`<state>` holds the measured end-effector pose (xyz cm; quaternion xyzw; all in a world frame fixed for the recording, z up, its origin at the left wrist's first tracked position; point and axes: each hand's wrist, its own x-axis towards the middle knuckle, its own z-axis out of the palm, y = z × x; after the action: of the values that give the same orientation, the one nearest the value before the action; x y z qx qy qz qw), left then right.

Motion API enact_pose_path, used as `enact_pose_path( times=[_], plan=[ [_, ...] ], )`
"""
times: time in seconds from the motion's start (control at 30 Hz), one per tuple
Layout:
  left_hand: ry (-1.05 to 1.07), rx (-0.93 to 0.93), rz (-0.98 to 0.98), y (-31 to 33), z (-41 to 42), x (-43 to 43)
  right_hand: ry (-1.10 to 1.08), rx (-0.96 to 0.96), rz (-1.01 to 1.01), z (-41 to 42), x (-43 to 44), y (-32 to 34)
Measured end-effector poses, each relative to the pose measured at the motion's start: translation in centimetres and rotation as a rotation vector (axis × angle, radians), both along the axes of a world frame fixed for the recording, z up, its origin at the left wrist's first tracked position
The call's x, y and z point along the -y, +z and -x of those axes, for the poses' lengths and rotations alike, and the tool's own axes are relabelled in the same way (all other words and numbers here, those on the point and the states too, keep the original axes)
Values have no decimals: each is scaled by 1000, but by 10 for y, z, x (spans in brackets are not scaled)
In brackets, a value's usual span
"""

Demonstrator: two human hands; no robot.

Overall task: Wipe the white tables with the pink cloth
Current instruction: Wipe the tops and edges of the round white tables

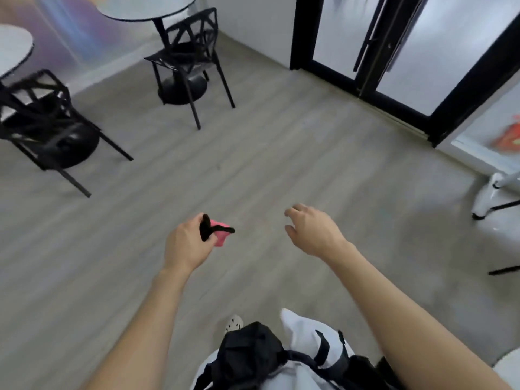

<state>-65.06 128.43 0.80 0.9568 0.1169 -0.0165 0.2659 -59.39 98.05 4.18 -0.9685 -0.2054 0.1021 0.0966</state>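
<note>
Okay, far left, one white tabletop (12, 49) pokes into view with a black chair (42, 119) tucked against it, and a second tabletop (149, 7) sits further back with another chair (188, 63) in front. Both are well apart from me, so no wiping yet. My left hand (185, 246) is closed around the pink cloth (221, 237), with something black, maybe a strap, bunched in the same grip. That's my worry: the black thing could drag across the surface or work the cloth loose as I walk. My right hand (312, 229) hangs half-open and holds nothing. Those chair legs splay outward, so I could clip one stepping in. The picture's blurry, so I can't tell how firm my hold on the cloth is.
</note>
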Motion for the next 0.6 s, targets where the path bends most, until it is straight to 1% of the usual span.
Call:
enact_pose_path(
  times=[0.1, 0.3, 0.47, 0.6],
  plan=[
    [94, 58, 76, 0, 15, -68, 96, 48, 19, -17, -84, 2],
    [173, 88, 50, 24, 24, -203, 342, 115, 14, -43, -249, 5],
    [289, 160, 94, 36, 7, -281, 498, 173, 27, -76, -348, 17],
    [378, 133, 151, 29, -23, -334, 574, 200, 37, -122, -420, 16]
  ],
)
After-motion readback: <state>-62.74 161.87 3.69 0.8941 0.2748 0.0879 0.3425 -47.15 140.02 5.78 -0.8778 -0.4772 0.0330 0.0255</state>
